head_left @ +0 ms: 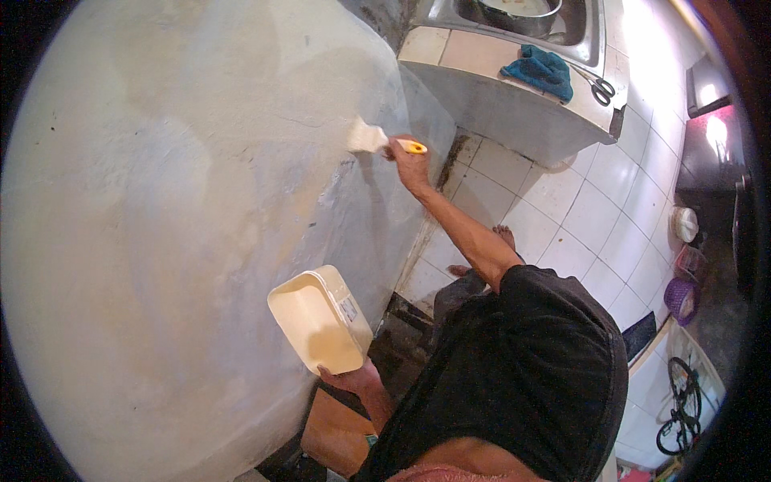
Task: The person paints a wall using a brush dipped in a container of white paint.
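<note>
My right hand [408, 161] is closed round the yellow handle of a paintbrush [370, 136]. Its pale, paint-coated bristles lie against the wall [201, 177], near the wall's right-hand edge. The wall is patchy, with cream areas beside greyish ones. Lower down, my left hand [353, 381] grips the bottom end of a cream plastic tub [317, 321], which is tilted with its opening toward the wall. Some cream paint shows inside the tub. The left fingers are partly hidden by the tub.
Right of the wall stands a tiled counter [482, 60] with a metal sink [590, 40], a teal cloth [542, 72] and scissors [601, 90]. White floor tiles [562, 197] lie below. A brown board or box [337, 434] is near my left arm. A purple basket [681, 299] sits far right.
</note>
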A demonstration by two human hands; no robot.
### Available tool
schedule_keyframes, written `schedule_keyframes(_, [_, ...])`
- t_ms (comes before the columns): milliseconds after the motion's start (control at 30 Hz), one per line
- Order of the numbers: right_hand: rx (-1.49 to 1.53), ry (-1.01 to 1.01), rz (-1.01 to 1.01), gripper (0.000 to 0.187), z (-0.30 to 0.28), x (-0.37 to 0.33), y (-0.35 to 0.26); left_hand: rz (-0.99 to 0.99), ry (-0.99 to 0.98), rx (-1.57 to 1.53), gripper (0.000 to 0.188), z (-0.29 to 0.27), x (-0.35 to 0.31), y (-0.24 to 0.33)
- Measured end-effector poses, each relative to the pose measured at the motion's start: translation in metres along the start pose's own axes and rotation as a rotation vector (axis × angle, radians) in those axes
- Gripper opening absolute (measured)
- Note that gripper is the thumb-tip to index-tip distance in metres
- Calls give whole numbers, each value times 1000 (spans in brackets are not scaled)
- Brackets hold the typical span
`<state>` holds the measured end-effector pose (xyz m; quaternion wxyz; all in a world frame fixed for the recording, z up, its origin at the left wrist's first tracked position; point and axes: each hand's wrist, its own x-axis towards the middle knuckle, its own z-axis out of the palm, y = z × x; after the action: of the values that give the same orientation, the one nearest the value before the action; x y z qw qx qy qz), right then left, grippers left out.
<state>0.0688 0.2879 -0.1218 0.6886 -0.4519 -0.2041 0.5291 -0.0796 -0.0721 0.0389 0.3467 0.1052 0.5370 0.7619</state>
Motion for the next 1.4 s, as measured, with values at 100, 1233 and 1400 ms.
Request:
schedule_keyframes(100, [-332, 112, 146, 22, -38, 7, 50, 54, 36, 131, 74, 0, 5, -3])
schedule_keyframes(1233, [259, -195, -240, 22, 116, -23, -194, 97, -79, 52, 70, 5, 16, -10])
schedule_keyframes(1400, [575, -434, -448, 15, 161, -35, -268, 231, -109, 523, 73, -15, 23, -7])
